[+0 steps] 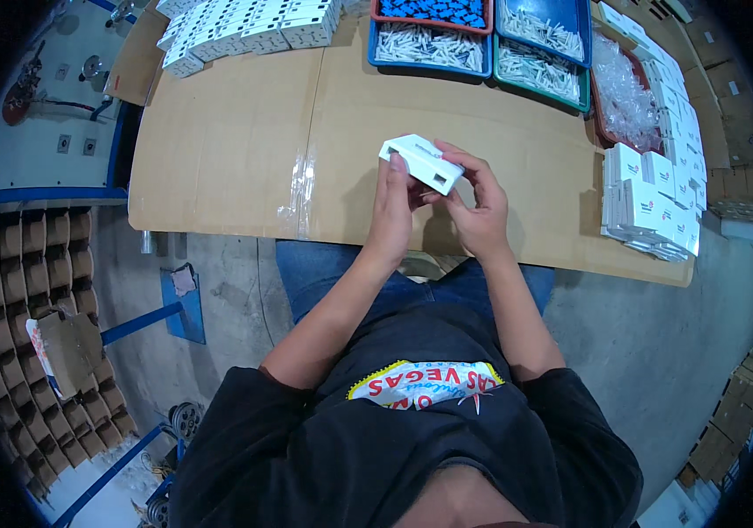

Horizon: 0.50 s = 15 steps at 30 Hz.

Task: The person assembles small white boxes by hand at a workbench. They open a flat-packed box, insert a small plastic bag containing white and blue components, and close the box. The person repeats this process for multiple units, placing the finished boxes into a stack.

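Note:
A small white carton (pixel 422 162) with a dark square mark on its side is held above the cardboard-covered table (pixel 227 150). My left hand (pixel 392 207) grips its left end, thumb along the near face. At the other end, my right hand (pixel 480 198) has its fingers over the top right corner and its thumb underneath. The carton is tilted, and its left end looks dark, though I cannot tell whether that end is unfolded. Some of my fingertips are hidden behind it.
Rows of white cartons (pixel 258 28) stand at the back left. Trays of small white parts (pixel 429 46) and blue parts (pixel 438 11) sit at the back. On the right are a bin of clear plastic bags (pixel 625 92) and stacked flat white cartons (pixel 649 207). A cardboard divider grid (pixel 29 264) lies left.

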Motion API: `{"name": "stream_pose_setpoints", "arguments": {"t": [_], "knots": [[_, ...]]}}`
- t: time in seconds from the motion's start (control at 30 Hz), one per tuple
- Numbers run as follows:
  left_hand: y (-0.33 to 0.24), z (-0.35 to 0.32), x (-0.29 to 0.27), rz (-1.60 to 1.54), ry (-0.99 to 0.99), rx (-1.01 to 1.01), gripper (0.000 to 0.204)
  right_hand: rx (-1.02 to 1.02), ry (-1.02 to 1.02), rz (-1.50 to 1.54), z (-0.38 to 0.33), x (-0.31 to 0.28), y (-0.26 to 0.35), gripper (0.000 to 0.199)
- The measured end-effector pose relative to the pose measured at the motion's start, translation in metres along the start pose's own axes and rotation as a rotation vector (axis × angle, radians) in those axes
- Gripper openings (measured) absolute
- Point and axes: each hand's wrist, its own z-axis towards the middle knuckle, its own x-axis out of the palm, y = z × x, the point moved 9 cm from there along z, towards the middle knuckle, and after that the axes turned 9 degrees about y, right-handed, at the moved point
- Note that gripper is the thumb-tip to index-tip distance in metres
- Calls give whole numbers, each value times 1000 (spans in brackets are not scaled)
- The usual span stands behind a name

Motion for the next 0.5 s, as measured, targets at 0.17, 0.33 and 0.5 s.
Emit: {"name": "stream_pose_setpoints", "arguments": {"t": [0.17, 0.33, 0.5], "knots": [[-24, -1, 7, 513, -34, 204, 71, 7, -125, -167, -3, -13, 3, 34], [-41, -10, 25, 344, -81, 300, 79, -17, -56, -242, -2, -7, 10, 39], [-31, -10, 4, 152, -247, 164, 63, -89, 112, -207, 6, 13, 35, 44]]}}
